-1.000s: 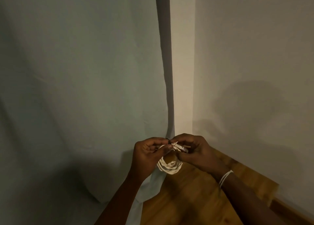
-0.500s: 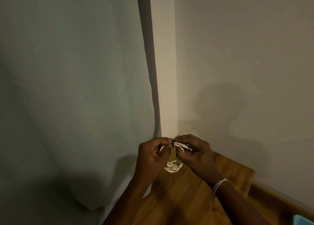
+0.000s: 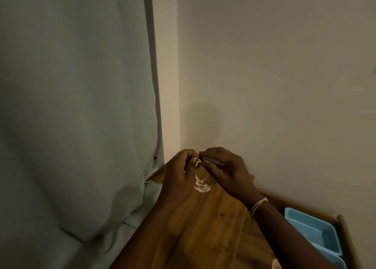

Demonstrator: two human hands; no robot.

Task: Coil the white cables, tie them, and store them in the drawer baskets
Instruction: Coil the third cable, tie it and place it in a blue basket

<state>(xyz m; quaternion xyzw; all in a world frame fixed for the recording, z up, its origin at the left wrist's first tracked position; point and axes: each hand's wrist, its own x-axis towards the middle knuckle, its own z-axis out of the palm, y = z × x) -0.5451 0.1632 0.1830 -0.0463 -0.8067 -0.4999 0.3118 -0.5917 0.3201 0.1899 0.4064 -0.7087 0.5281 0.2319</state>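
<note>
- White coiled cable point(image 3: 202, 184), a small bundle of loops, hangs between the two hands above the brown wooden top point(image 3: 213, 224) of a piece of furniture; head view only.
- Left hand point(image 3: 179, 175): fingers curled, thumb and fingertips pinching the upper end of the white coiled cable near its top loops.
- Right hand point(image 3: 225, 169): fingers curled over a thin dark strip point(image 3: 212, 161) that lies across the top of the coil; it pinches this strip close to the left fingertips. Whether the strip is a tie or a plug cannot be told; the spot is blurred.
- Both hands meet almost fingertip to fingertip, just in front of the wall corner.
- Right wrist carries a thin white band point(image 3: 258, 205) of several strands.
- Light blue plastic basket point(image 3: 313, 232) with a ribbed floor sits in the open wooden drawer frame point(image 3: 343, 238) at lower right, well apart from the coil; a second light blue rim point(image 3: 335, 258) shows just below it.
- Pale grey-green curtain point(image 3: 77, 106) fills the left side; cream wall point(image 3: 274, 75) fills the right.
- Lighting dim; fine detail of the cable loops is smeared.
</note>
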